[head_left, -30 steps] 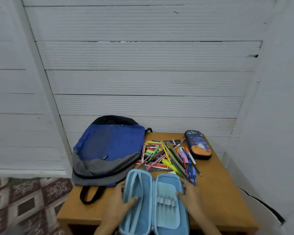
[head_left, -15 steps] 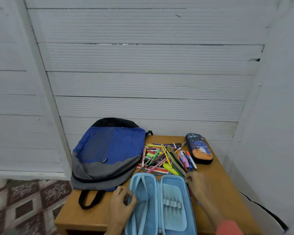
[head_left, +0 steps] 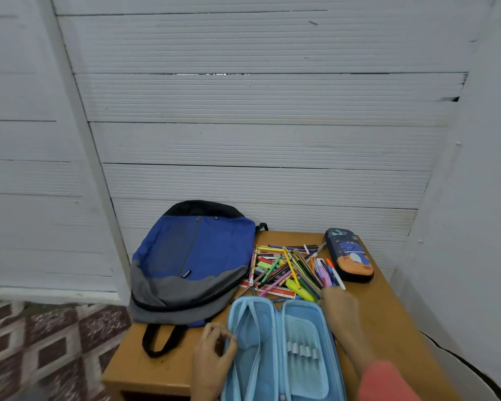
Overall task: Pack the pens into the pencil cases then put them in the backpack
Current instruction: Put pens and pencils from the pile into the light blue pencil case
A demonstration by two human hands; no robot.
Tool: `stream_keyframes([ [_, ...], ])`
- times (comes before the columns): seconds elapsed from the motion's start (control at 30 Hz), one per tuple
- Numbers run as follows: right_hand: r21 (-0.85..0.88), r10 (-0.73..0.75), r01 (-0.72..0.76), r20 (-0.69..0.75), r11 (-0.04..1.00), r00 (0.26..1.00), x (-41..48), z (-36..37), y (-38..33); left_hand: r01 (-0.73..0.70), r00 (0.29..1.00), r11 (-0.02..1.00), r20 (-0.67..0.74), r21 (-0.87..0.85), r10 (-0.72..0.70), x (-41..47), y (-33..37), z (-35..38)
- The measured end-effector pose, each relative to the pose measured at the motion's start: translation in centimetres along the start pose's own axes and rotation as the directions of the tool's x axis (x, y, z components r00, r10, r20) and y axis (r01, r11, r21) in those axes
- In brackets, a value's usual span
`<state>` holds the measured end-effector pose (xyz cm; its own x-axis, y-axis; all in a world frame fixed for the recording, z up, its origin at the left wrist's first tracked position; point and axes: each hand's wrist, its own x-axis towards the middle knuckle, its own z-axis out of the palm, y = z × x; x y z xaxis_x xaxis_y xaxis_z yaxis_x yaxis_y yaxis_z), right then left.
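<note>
A light blue pencil case lies spread open at the table's near edge, with empty elastic loops in its right half. My left hand pinches its left rim. My right hand reaches past the case's right corner to the near end of a heap of coloured pens and pencils; whether it holds one I cannot tell. A closed dark blue pencil case with a cartoon print lies beyond the heap on the right. The blue and grey backpack lies flat at the left, zipped.
The small wooden table stands in a corner between white ribbed walls. A red ruler lies under the pens. The backpack's black strap loops toward the table's left edge. Patterned floor tiles show at the left.
My right hand left the open case's right edge and moved forward to the pens. My left hand slid from inside the left half to pinch its rim. The view dipped slightly.
</note>
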<state>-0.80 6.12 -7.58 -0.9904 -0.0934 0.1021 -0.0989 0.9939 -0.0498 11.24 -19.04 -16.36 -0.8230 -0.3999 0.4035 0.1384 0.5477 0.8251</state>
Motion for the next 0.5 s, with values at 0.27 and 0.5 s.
stream_keyframes([
  [0.27, -0.196, -0.003, -0.001, -0.020, 0.981, 1.000, -0.3, 0.0, -1.4, -0.001, 1.000, 1.000, 0.001, 0.027, 0.001, 0.0, -0.1, 0.0],
  [0.5, -0.091, -0.066, 0.057, -0.105, 0.994, 0.992, -0.1, 0.0, -1.3, -0.017, 1.000, 0.999, 0.006, 0.039, 0.017, 0.0, 0.2, -0.2],
])
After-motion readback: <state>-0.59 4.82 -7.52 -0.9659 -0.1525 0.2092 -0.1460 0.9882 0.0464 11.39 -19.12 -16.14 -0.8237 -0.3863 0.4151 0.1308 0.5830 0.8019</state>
